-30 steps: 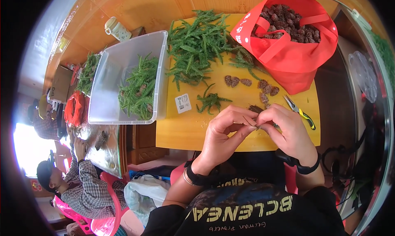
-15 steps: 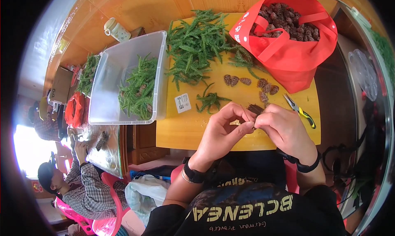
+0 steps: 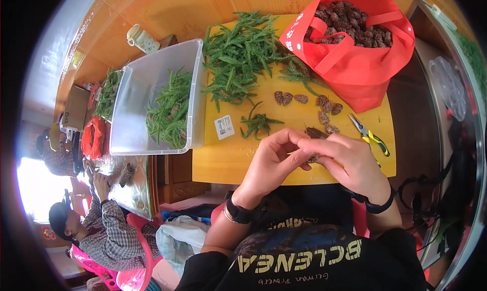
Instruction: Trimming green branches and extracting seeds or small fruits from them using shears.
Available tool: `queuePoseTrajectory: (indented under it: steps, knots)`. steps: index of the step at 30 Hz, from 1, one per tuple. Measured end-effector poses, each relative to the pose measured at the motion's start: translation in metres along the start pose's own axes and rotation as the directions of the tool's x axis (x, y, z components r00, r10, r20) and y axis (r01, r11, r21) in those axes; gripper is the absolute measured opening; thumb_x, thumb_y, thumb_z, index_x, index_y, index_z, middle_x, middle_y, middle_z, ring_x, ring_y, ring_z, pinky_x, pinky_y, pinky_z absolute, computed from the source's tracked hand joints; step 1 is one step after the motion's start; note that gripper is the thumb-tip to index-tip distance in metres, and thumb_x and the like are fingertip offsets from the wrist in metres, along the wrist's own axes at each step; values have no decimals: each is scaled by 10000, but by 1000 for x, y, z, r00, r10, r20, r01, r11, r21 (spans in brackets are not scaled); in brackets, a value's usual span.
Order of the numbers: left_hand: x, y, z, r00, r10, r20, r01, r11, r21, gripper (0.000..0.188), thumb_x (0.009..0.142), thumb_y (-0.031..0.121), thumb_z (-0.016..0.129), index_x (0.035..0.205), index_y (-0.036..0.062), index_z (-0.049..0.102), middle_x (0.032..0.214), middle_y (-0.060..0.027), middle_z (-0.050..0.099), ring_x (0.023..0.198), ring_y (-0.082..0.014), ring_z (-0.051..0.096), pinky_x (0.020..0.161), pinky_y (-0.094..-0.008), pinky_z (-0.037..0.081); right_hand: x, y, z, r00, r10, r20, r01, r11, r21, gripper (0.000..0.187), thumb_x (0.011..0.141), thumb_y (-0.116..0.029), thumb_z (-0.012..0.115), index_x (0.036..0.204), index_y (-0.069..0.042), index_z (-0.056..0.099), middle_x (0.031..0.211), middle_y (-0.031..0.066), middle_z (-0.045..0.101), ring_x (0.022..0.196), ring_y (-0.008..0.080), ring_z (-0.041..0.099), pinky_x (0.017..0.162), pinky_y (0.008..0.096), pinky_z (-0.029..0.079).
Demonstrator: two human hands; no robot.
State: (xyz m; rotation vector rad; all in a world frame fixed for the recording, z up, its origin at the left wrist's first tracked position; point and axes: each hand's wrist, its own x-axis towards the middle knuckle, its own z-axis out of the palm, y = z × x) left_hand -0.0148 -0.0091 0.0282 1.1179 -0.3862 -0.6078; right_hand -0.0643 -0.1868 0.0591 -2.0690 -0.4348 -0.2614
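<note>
Over the front of the yellow table, my left hand (image 3: 276, 159) and my right hand (image 3: 351, 161) meet fingertip to fingertip. Both are closed in a pinch around a small brown pine cone (image 3: 313, 158), mostly covered by the fingers. Just beyond them lies a bundle of thin brown sticks or wires (image 3: 315, 133), partly hidden by my right hand. A small green artificial pine sprig (image 3: 258, 122) rests beyond my left hand. Several loose pine cones (image 3: 328, 106) lie farther back. Pliers with yellow-and-black handles (image 3: 373, 138) are to the right of my right hand.
A red bag full of pine cones (image 3: 355, 68) stands at the back right. Green pine sprigs (image 3: 241, 58) are heaped at the back. A clear plastic bin (image 3: 132, 101) holding more greenery is on the left, near a white label (image 3: 224, 127). Another person (image 3: 109, 230) works at far left.
My right fingers have closed in over my left fingertips, and a pine cone now shows between them. The view has shifted slightly; the table items stay in place.
</note>
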Motion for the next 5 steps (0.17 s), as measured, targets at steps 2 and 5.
queuePoseTrajectory:
  steps: [2, 5]
  knots:
    - [1, -8, -7, 998, 19, 64, -18, 1000, -18, 120, 889, 100, 579, 945, 8, 528, 964, -50, 574, 881, -101, 571, 704, -224, 509, -1, 0, -6, 982, -35, 184, 61, 989, -136, 430, 731, 84, 626, 1127, -77, 586, 786, 98, 607, 699, 210, 618, 607, 277, 488]
    - [1, -9, -9, 997, -52, 57, 51, 998, 21, 123, 884, 106, 585, 956, 19, 538, 1000, -63, 582, 909, -114, 578, 724, -241, 509, 1, -3, -4, 992, 22, 125, -11, 996, -91, 385, 745, 87, 605, 1091, -81, 599, 810, 98, 620, 738, 201, 632, 649, 295, 503]
